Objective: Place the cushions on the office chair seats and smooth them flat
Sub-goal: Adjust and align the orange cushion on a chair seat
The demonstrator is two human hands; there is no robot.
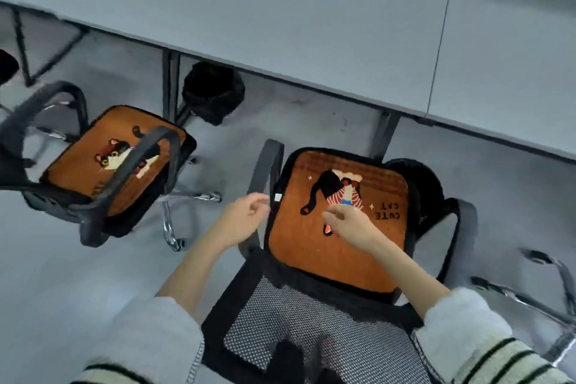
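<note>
An orange cushion point(336, 243) with a black cat and the words "CUTE CAT" lies flat on the seat of the near office chair point(299, 321), whose mesh backrest is right below me. My right hand point(346, 221) rests on the middle of this cushion, fingers loosely bent. My left hand point(243, 218) hovers at the cushion's left edge beside the armrest point(268, 165), fingers loosely curled and holding nothing. A second orange cat cushion point(103, 156) lies on the seat of the left office chair point(78, 196).
A long grey desk point(280, 15) runs across the back, its legs standing just behind the chairs. A black bin point(213, 90) sits under it. Part of a chrome chair base point(536, 290) shows at the right. Grey floor lies between the two chairs.
</note>
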